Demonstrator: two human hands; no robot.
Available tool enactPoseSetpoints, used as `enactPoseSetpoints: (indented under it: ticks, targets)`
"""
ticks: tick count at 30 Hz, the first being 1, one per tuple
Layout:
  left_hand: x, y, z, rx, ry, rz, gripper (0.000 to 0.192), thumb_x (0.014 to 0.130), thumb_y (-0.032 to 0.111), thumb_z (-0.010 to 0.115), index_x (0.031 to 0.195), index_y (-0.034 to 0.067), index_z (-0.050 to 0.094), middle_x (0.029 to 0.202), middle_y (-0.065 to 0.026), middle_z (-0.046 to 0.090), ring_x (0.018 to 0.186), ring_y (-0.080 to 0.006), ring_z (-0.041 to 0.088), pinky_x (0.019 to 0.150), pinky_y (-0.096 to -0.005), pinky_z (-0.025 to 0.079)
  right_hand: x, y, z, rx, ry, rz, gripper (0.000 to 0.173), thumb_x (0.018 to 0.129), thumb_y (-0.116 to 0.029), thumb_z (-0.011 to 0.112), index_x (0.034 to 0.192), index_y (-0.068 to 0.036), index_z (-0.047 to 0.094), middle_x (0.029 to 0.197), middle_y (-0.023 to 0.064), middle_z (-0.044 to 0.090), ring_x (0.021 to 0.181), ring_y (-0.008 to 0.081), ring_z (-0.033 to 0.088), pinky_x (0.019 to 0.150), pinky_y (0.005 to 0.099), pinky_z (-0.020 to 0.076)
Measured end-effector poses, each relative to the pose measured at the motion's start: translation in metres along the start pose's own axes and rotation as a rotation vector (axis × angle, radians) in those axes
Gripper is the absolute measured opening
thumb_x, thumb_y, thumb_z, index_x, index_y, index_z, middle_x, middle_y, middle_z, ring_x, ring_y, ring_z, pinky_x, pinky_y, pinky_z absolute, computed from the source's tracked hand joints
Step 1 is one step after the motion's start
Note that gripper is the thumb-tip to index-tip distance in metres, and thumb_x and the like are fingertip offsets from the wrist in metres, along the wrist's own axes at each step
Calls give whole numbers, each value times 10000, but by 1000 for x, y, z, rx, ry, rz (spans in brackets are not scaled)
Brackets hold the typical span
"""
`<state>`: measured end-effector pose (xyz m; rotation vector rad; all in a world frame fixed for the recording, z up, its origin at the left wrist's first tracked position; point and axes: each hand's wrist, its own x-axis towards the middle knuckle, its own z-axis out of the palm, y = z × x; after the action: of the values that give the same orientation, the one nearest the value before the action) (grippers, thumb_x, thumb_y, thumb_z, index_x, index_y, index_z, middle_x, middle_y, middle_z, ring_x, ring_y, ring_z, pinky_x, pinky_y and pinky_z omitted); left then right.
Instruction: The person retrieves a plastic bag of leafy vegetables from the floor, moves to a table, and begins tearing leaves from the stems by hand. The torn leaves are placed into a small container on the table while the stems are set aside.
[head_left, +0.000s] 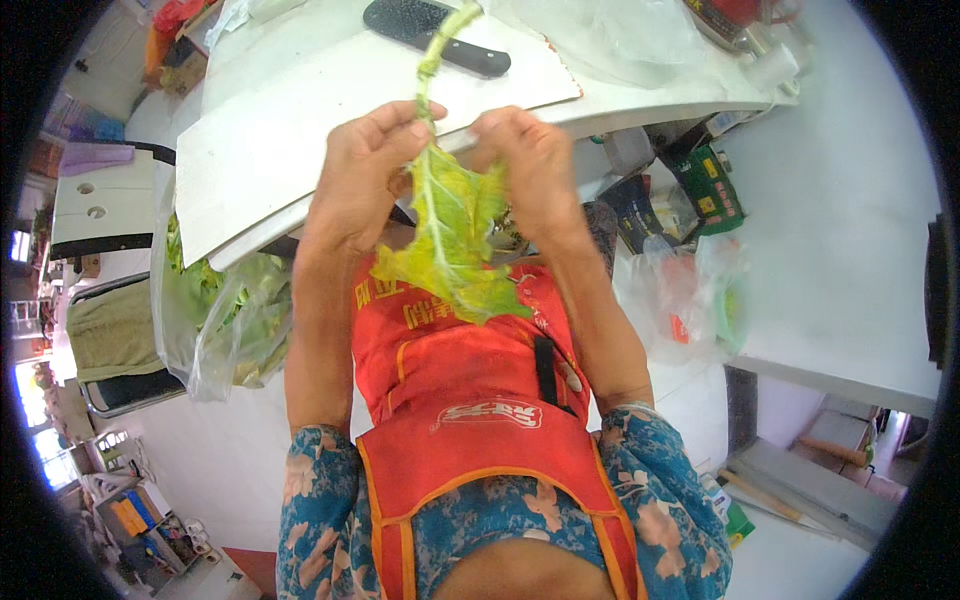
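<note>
My left hand (371, 169) pinches the stem of a yellow-green leafy vegetable (442, 225) between thumb and fingers. The stalk points up over the white board, and the ragged leaf hangs down before the red apron (465, 382). My right hand (529, 169), a little blurred, is at the leaf's right upper edge with its fingers bent; whether it grips the leaf I cannot tell. A cleaver (450, 45) with a black handle lies on the white board (315, 112) behind the stalk.
A clear plastic bag of leafy greens (225, 315) is below the board's left corner. Clear plastic bags (637, 37) lie on the white table at the back. Boxes, one a green carton (709, 191), and more plastic bags (675, 285) stand to the right. A chair (116, 330) is at the left.
</note>
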<state>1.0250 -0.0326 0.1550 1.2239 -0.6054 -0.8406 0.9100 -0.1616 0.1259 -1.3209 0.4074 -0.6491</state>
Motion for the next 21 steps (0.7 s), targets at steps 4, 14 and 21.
enactPoseSetpoints:
  ticks: [4, 14, 21]
  targets:
    - [2, 8, -13, -102, 2, 11, 275, 914, 94, 553, 1134, -70, 546, 889, -55, 597, 744, -102, 591, 673, -226, 508, 8, -9, -27, 309, -39, 90, 190, 926, -178, 576, 933, 12, 567, 661, 1, 484, 570, 87, 426, 550, 247, 375]
    - [22, 0, -9, 11, 17, 0, 280, 891, 125, 599, 1094, -67, 581, 884, -70, 601, 732, -109, 574, 651, -219, 492, 11, -11, 4, 0, -284, 235, 339, 927, -304, 561, 924, 30, 617, 784, 44, 617, 692, 94, 562, 617, 253, 469]
    - [14, 0, -7, -17, 33, -31, 291, 874, 146, 624, 1079, -58, 595, 867, -65, 614, 692, -102, 561, 624, -225, 484, 15, -7, 12, -331, -246, -36, 345, 877, -299, 613, 858, 45, 635, 709, 25, 619, 650, 74, 537, 571, 267, 453]
